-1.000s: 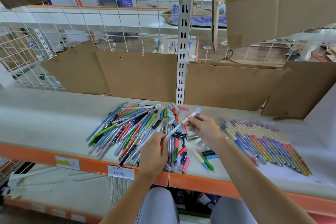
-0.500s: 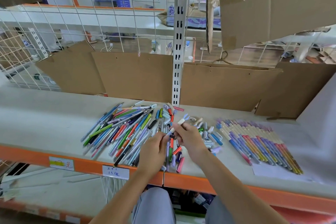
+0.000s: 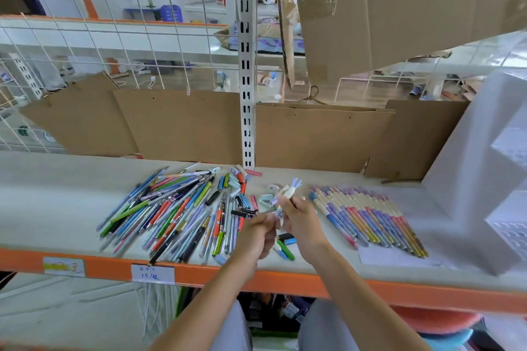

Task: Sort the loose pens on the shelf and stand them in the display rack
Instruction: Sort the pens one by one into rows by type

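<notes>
Gripping a few white-and-lilac pens (image 3: 288,194), the right hand (image 3: 299,219) meets the left hand (image 3: 256,229), which pinches their lower ends; a neat row (image 3: 368,216) lies sorted, the loose multicoloured pile (image 3: 176,208) remains, nothing racked yet.

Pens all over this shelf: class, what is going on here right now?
A person is sorting pens at a shelf. The right hand holds a white pen with a pale blue top above the shelf, and the left hand pinches its lower end. A jumbled pile of loose pens lies to the left, while a neat row of matching pens lies to the right.
</notes>
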